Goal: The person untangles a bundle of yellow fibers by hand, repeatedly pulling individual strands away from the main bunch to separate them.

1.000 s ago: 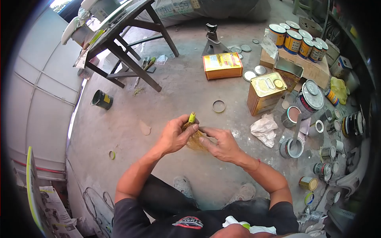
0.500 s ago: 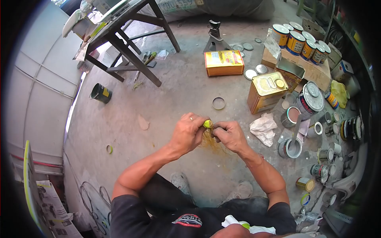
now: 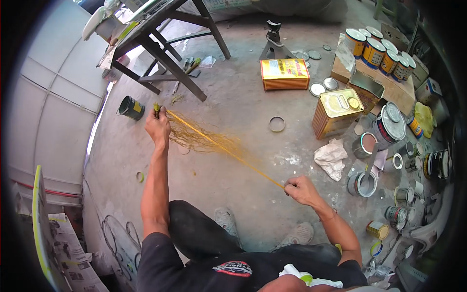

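Observation:
My left hand (image 3: 158,128) is closed around the yellow-green top of a bundle of thin yellow-brown strands (image 3: 199,138). The loose strands trail down to the right, their far ends blurred. A longer yellow strand (image 3: 233,155) stretches straight between both hands. At its lower end, the fingers of my right hand (image 3: 300,190) are pinched closed on it. Beyond my left hand, a dark can (image 3: 131,108) lies tilted on the floor.
Open paint cans (image 3: 362,185), a square metal tin (image 3: 335,114) and a crumpled white cloth (image 3: 331,158) stand or lie at right. A thinner tin (image 3: 285,74) lies ahead, near a jack stand (image 3: 273,43). A dark wooden stand (image 3: 168,63) is at upper left.
My hands, close together before, are now far apart. The left went up and left with the bundle; the right moved slightly right and down, drawing the strand straight.

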`<state>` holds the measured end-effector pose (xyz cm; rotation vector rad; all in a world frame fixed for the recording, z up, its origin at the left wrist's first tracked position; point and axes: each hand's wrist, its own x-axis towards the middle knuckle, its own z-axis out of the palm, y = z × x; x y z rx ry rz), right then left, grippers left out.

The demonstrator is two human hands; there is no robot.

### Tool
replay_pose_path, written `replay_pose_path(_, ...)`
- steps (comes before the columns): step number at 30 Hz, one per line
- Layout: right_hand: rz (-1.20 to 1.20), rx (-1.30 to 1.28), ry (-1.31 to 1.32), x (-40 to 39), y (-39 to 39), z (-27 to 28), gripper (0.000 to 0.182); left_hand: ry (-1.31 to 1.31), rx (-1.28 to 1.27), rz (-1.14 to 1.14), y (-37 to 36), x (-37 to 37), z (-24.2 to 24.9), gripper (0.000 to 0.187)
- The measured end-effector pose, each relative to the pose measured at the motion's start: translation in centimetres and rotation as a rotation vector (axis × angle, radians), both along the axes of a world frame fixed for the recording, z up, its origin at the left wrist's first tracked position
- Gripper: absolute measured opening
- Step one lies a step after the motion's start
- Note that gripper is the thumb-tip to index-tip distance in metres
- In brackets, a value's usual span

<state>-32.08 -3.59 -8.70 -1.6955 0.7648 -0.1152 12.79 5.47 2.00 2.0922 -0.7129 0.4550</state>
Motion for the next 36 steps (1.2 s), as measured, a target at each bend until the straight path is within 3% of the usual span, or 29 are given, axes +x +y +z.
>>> replay_pose_path(4, 0.044, -0.333, 0.141, -0.3, 0.1, -1.8, 0.030, -0.102, -0.018, 0.169, 1.1, 3.3, -1.1, 0.024)
replay_pose_path(5, 0.061, -0.451, 0.186, -0.6, 0.0, -2.7, 0.029, -0.119, -0.070, 0.317, 1.5, 4.5, -0.9, 0.025)
replay_pose_path(6, 0.105, -0.511, 0.325, -2.1, -0.7, -5.5, 0.029, -0.133, -0.126, 0.462, 2.1, 5.6, -0.4, 0.026)
replay_pose_path(8, 0.048, -0.600, 0.486, -6.3, -3.7, -11.4, 0.029, -0.135, -0.240, 0.476, 3.1, 5.2, 2.0, 0.025)
replay_pose_path(10, -0.030, -0.614, 0.510, -6.6, -5.2, -12.5, 0.029, 0.086, 0.145, -0.070, 2.5, 1.7, 1.9, 0.025)
replay_pose_path(12, -0.211, -0.521, 0.223, -4.5, -6.9, -9.3, 0.030, 0.528, 0.307, -0.384, 0.0, -3.6, 2.4, 0.024)
replay_pose_path(14, -0.181, -0.283, 0.060, -1.0, -5.7, -2.3, 0.027, 0.728, 0.262, -0.604, -2.0, -8.1, 2.3, 0.024)
replay_pose_path(16, -0.107, -0.271, -0.220, 1.8, -3.1, 4.8, 0.023, 0.726, 0.311, -0.708, -2.9, -11.9, 2.1, 0.023)
replay_pose_path(18, -0.117, -0.360, -0.524, 4.1, -1.6, 6.2, 0.019, 0.727, 0.352, -0.810, -3.3, -15.1, 1.9, 0.022)
replay_pose_path(20, -0.140, -0.344, -0.517, 5.5, -0.9, 7.2, 0.021, 0.830, 0.470, -0.958, -3.4, -17.5, 1.8, 0.023)
replay_pose_path(27, -0.160, -0.309, -0.432, 5.2, -0.4, 6.7, 0.026, 1.049, 0.517, -1.047, -3.0, -20.0, 1.4, 0.023)
replay_pose_path(33, -0.213, -0.277, -0.363, 4.8, -0.4, 7.5, 0.025, 1.218, 0.398, -1.084, -3.2, -21.8, 1.9, 0.019)
replay_pose_path(35, -0.221, -0.153, -0.368, 4.8, -0.6, 7.0, 0.024, 0.745, 0.426, -1.033, -3.2, -21.8, 1.2, 0.014)
replay_pose_path(36, -0.233, -0.030, -0.373, 4.9, -0.8, 6.9, 0.024, 0.747, 0.424, -1.027, -3.2, -21.9, 1.3, 0.014)
